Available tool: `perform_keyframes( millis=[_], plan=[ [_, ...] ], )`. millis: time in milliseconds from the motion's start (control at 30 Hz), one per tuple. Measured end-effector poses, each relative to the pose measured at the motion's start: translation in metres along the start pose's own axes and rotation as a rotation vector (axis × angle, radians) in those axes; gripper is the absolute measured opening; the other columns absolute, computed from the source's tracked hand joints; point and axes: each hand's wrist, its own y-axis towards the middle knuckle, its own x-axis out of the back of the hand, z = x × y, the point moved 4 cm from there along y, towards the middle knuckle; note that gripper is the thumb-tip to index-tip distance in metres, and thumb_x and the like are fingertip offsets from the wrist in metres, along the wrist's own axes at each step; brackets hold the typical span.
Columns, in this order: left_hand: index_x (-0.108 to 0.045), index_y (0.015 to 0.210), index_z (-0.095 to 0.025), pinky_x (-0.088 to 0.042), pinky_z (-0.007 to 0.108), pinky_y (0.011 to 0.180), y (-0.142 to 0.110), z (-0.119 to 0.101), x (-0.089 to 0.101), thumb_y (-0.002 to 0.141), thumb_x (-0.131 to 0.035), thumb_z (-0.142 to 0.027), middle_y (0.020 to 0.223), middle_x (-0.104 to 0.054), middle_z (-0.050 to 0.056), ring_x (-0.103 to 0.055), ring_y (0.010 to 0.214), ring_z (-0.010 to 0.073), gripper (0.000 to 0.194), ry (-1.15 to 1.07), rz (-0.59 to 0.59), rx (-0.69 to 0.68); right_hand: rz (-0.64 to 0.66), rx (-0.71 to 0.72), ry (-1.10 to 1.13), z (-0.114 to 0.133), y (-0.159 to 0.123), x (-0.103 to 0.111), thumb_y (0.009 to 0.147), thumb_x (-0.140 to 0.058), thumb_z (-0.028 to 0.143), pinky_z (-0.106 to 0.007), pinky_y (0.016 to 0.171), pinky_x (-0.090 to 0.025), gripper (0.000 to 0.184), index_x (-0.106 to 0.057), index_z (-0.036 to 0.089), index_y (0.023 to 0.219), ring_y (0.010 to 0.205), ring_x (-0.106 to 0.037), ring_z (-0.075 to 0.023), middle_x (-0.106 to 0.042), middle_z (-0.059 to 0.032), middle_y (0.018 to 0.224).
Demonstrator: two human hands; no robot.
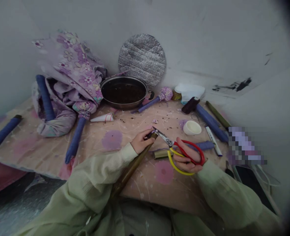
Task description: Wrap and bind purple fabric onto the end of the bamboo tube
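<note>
My left hand (143, 141) is closed around the upper end of a long olive-brown stick (131, 168), which slants down toward my lap. Something small and dark shows between its fingertips, too small to name. In my right hand (184, 159) is a pair of scissors (170, 142) with one red and one yellow handle; my fingers pass through the loops. The blades reach left to the stick's tip, close to my left fingertips. Whether they touch it I cannot tell. Under the scissors lies a short olive tube (161, 154), beside a blue-wrapped roll (205, 145).
A dark pan (125, 91) stands at the back before a round silver foil mat (142, 57). Flowered purple cloth (73, 65) is heaped at the left, with blue-wrapped sticks (76, 139). To the right are a white cup (192, 127), a marker (213, 141) and a phone (253, 186).
</note>
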Motion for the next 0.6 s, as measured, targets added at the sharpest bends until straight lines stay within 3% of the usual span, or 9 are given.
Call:
perform_keyframes(
  millis=[100,233,300,467,600],
  plan=[
    [-0.064,0.111,-0.014,-0.039,0.036,0.094,0.001,0.0,0.001,0.067,-0.065,-0.031,0.112,-0.065,0.009,-0.056,0.105,0.0257,0.047,-0.002,-0.01,0.004,-0.01,0.037,-0.008,0.003,-0.002,0.001,0.074,0.002,0.078,-0.015,0.013,-0.016,0.078,-0.039,0.017,0.05,0.017,-0.025,-0.0036,-0.042,0.0025,0.038],
    [-0.064,0.111,-0.012,-0.038,0.038,0.097,0.001,0.001,0.003,0.067,-0.064,-0.029,0.114,-0.064,0.011,-0.055,0.108,0.027,0.046,-0.014,-0.03,0.013,-0.166,0.067,-0.111,0.027,-0.009,0.003,0.078,-0.005,0.077,-0.015,0.014,-0.015,0.072,-0.039,0.018,0.054,0.018,-0.024,-0.0032,-0.043,0.0029,0.043],
    [-0.064,0.111,-0.012,-0.036,0.039,0.099,0.002,0.002,0.004,0.068,-0.063,-0.028,0.116,-0.063,0.011,-0.054,0.11,0.0271,0.046,-0.024,-0.045,0.018,-0.37,0.127,-0.18,0.052,-0.015,0.01,0.08,-0.01,0.075,-0.013,0.017,-0.013,0.067,-0.036,0.018,0.053,0.02,-0.02,-0.0013,-0.041,0.004,0.042],
    [-0.065,0.111,-0.013,-0.037,0.039,0.099,0.003,0.005,0.007,0.068,-0.063,-0.026,0.114,-0.064,0.011,-0.055,0.109,0.0261,0.044,-0.049,-0.069,0.024,-0.992,-0.043,-0.418,0.108,-0.031,0.036,0.08,-0.007,0.073,-0.015,0.019,-0.015,0.067,-0.034,0.02,0.05,0.023,-0.02,-0.0029,-0.035,0.0042,0.04],
    [-0.065,0.109,-0.012,-0.039,0.039,0.097,0.005,0.007,0.01,0.068,-0.063,-0.027,0.112,-0.064,0.011,-0.055,0.108,0.0263,0.044,-0.065,-0.091,0.027,-1.118,-0.016,-0.487,0.129,-0.031,0.047,0.081,-0.023,0.072,-0.015,0.021,-0.016,0.062,-0.039,0.019,0.051,0.024,-0.025,-0.0033,-0.035,0.0045,0.04]
  ],
)
